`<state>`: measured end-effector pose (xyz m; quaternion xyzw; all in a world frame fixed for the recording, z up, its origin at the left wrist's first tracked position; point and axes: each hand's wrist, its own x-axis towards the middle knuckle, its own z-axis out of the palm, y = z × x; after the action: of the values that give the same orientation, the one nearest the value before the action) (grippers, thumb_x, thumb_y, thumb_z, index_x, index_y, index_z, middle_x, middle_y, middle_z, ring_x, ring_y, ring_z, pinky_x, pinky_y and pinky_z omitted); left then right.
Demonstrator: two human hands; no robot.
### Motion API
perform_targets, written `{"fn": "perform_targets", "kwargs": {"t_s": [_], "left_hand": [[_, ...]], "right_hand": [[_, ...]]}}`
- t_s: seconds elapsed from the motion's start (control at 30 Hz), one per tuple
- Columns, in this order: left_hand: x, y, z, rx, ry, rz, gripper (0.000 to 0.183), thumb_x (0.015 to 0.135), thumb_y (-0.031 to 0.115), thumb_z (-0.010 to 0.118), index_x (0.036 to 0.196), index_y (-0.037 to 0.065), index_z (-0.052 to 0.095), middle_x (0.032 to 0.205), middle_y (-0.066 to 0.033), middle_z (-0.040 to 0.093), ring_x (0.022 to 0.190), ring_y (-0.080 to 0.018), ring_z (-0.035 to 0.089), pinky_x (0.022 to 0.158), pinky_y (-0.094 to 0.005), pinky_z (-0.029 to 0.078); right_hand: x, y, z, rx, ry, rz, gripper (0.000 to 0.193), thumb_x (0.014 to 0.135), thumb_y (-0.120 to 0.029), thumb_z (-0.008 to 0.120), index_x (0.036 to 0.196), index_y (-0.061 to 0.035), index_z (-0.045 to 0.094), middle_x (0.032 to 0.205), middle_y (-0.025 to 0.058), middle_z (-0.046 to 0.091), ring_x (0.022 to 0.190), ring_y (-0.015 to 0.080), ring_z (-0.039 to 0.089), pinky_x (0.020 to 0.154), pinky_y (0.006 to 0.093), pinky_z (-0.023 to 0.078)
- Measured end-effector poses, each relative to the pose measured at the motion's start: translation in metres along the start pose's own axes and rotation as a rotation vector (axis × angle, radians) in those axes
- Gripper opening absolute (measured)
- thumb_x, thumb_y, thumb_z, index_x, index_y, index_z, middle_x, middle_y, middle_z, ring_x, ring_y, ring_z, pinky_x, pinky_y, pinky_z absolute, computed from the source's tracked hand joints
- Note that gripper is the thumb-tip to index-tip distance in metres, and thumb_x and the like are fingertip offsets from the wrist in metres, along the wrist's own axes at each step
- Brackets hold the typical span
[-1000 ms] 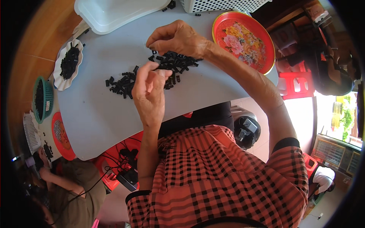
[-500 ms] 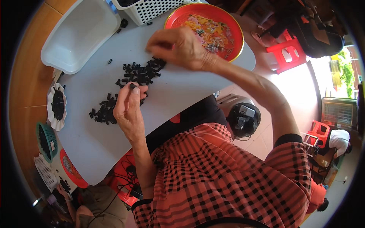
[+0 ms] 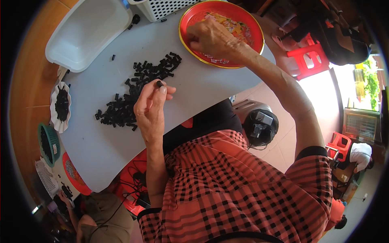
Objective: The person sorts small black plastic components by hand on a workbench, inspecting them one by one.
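Head view of a worker at a grey table [image 3: 101, 150], read from left to right. At the far left, a green basket [image 3: 56, 144] and a scalloped white dish [image 3: 60, 129] each contain dark pieces, their raised sides presumably keeping the contents together. A white tub [image 3: 87, 36] lies beyond, near the table's far edge. Next comes a loose heap of black parts [image 3: 133, 91], spread directly on the tabletop just beyond the left hand, apparently for easy reach. The left hand [image 3: 152, 105] holds one short black piece [image 3: 159, 84] pinched narrowly between thumb and fingers; its end projects above the grip, which seems to leave that end accessible. Behind the heap is a perforated white basket [image 3: 168, 9]. At the right, the right hand [image 3: 214, 40] bends over a red tray [image 3: 257, 30] with a gilt rim, whose raised edge likely confines the small slender pieces [image 3: 239, 32] inside. Its fingertips are obscured, so whether they grasp anything cannot be told.
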<state>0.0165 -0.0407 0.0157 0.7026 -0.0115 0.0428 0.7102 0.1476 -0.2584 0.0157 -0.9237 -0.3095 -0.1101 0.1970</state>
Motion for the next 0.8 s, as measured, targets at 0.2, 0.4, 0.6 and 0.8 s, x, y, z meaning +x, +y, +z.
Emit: {"fn": "perform_targets", "kwargs": {"t_s": [0.2, 0.4, 0.6, 0.8], "left_hand": [[-0.002, -0.001, -0.001, -0.119, 0.019, -0.041, 0.019, 0.091, 0.016, 0.057, 0.098, -0.001, 0.063, 0.084, -0.0080, 0.066, 0.075, -0.0130, 0.059, 0.070, -0.0259, 0.046], [0.005, -0.007, -0.006, -0.828, 0.028, -0.240, 0.020, 0.096, 0.018, 0.050, 0.106, 0.002, 0.056, 0.098, -0.0098, 0.063, 0.091, -0.0159, 0.060, 0.080, -0.0295, 0.046], [0.010, -0.015, -0.014, -0.855, 0.101, -0.190, 0.019, 0.096, 0.016, 0.049, 0.107, 0.002, 0.056, 0.103, -0.0049, 0.059, 0.091, -0.0119, 0.056, 0.087, -0.0283, 0.045], [0.012, 0.004, -0.014, -0.591, 0.180, -0.091, 0.026, 0.095, 0.014, 0.052, 0.113, -0.002, 0.059, 0.102, -0.0026, 0.059, 0.090, -0.0075, 0.055, 0.081, -0.0237, 0.046]], "right_hand": [[0.004, -0.037, -0.004, 0.418, 0.165, 0.093, 0.008, 0.072, -0.003, 0.064, 0.079, -0.0007, 0.062, 0.064, 0.0077, 0.062, 0.059, 0.0167, 0.062, 0.060, 0.0286, 0.051], [0.001, -0.103, 0.005, 0.803, 0.081, -0.008, 0.019, 0.076, -0.001, 0.062, 0.095, -0.0029, 0.065, 0.075, 0.0040, 0.064, 0.066, 0.0091, 0.060, 0.063, 0.0241, 0.051], [0.004, -0.115, 0.030, 0.385, 0.333, -0.274, 0.030, 0.070, -0.002, 0.068, 0.100, -0.0052, 0.064, 0.084, 0.0088, 0.061, 0.071, 0.0239, 0.061, 0.062, 0.0321, 0.050], [0.007, -0.122, 0.033, 0.298, 0.420, -0.332, 0.032, 0.072, -0.008, 0.064, 0.103, -0.0022, 0.060, 0.085, 0.0100, 0.058, 0.070, 0.0263, 0.058, 0.066, 0.0360, 0.048]]}}
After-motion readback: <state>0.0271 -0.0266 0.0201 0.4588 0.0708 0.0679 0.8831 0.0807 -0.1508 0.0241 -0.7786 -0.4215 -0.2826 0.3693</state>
